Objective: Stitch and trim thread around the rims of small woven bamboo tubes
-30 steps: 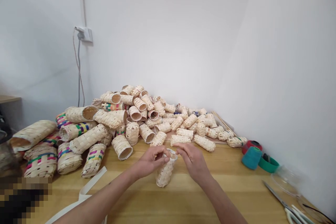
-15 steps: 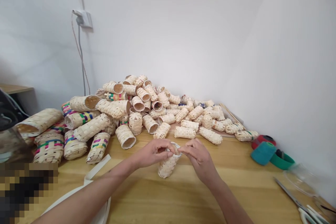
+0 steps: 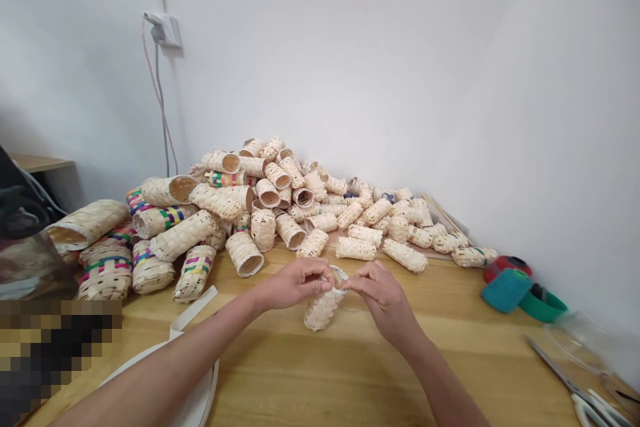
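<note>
Not much shift since a sec ago — both hands stay pinched on the rim of the small woven basket (image 3: 323, 305), which sits upright-ish on the wooden table (image 3: 350, 373), centre front. Left hand (image 3: 295, 282) and right hand (image 3: 383, 297) have drifted a touch closer together, fingers narrow, so rim work seems ongoing. Counts: 1 basket in hand, big pile of baskets (image 3: 260, 207) behind — dozens, approx, can't count exactly; 1 pr scissors (image 3: 575, 390), 1 teal spool (image 3: 506, 289)

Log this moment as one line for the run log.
left hand: gripping small woven basket rim | right hand: pinching same rim | behind: woven basket pile
</note>
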The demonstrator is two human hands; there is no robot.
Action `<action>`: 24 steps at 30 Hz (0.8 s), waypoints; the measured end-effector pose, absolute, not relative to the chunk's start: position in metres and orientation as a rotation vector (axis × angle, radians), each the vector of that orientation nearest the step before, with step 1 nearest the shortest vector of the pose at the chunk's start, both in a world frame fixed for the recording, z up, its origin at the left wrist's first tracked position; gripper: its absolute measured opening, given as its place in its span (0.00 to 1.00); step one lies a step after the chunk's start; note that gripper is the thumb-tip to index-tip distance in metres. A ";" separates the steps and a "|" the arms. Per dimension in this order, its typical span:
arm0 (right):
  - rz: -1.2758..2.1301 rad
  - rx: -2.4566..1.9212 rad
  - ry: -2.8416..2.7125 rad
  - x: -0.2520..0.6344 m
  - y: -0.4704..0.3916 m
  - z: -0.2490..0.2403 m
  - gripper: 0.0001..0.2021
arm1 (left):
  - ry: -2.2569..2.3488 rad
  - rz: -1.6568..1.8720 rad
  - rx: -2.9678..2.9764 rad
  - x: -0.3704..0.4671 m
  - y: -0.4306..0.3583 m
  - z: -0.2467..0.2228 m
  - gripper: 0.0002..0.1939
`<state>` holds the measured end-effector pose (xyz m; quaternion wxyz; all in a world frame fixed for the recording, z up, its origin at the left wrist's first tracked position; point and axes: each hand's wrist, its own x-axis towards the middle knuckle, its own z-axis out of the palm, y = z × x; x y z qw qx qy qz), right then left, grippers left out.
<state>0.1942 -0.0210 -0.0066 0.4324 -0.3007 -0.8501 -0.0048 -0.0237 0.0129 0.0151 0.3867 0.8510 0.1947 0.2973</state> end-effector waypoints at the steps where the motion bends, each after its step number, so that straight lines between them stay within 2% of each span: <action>1: -0.015 -0.752 -2.118 0.194 -0.021 -0.007 0.14 | 0.497 0.761 2.171 -0.024 0.013 0.014 0.17; 18: 0.143 -0.820 -2.072 0.188 -0.026 -0.005 0.13 | 0.461 0.794 2.254 -0.021 0.011 0.014 0.21; 24: 0.142 -0.834 -2.118 0.188 -0.029 -0.001 0.13 | 0.464 0.780 2.272 -0.019 0.009 0.012 0.19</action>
